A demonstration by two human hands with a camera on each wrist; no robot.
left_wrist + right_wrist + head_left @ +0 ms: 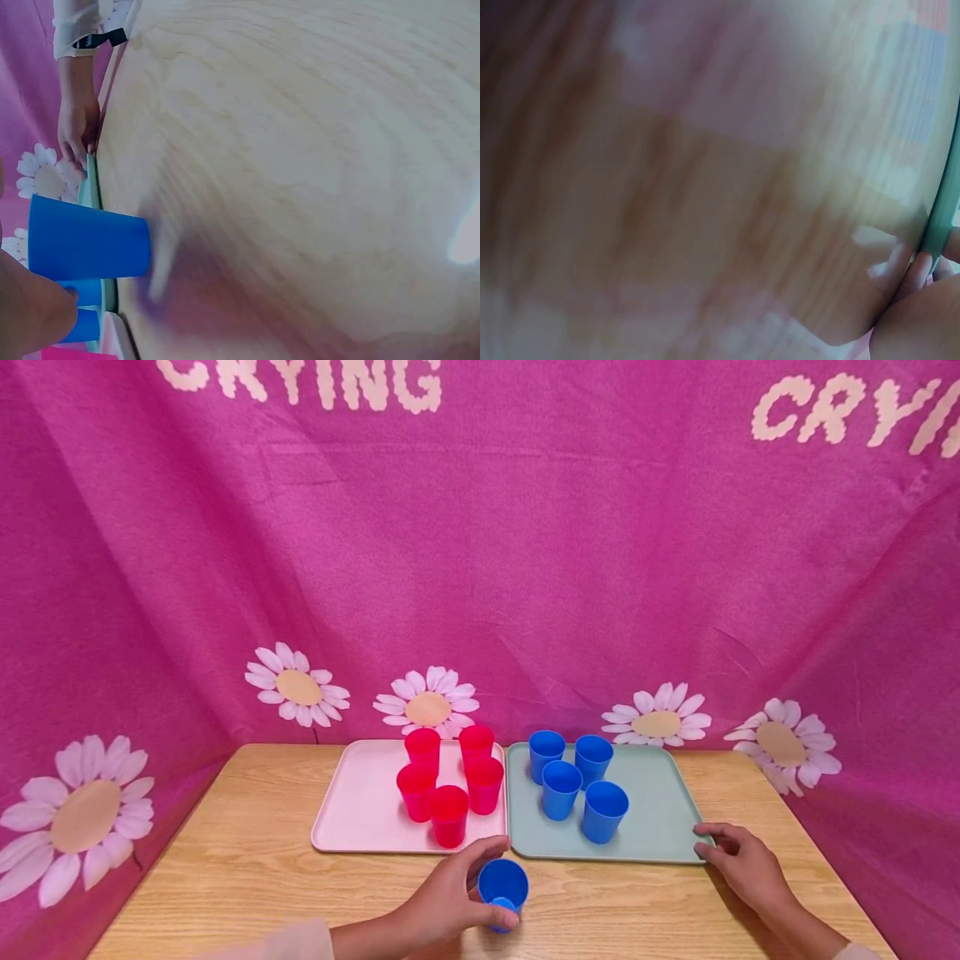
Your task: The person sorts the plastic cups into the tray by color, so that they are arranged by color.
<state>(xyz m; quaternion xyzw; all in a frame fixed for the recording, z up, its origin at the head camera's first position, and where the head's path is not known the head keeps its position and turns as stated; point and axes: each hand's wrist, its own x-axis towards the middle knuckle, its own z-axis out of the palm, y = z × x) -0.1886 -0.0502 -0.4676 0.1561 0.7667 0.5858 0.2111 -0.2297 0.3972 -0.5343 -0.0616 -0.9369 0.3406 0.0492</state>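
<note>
In the head view, my left hand grips an upright blue cup in front of the two trays. The same cup shows side-on in the left wrist view; whether its base touches the table, I cannot tell. My right hand pinches the right edge of the green tray, near its front corner. Several other blue cups, one of them at the front, stand upright on that tray. In the right wrist view, fingers lie against the green tray's rim.
A pink tray adjoins the green one on the left. On its right half stand several red cups, including a front one. Both trays lie on a wooden table, with a pink flowered cloth hanging behind and at the sides.
</note>
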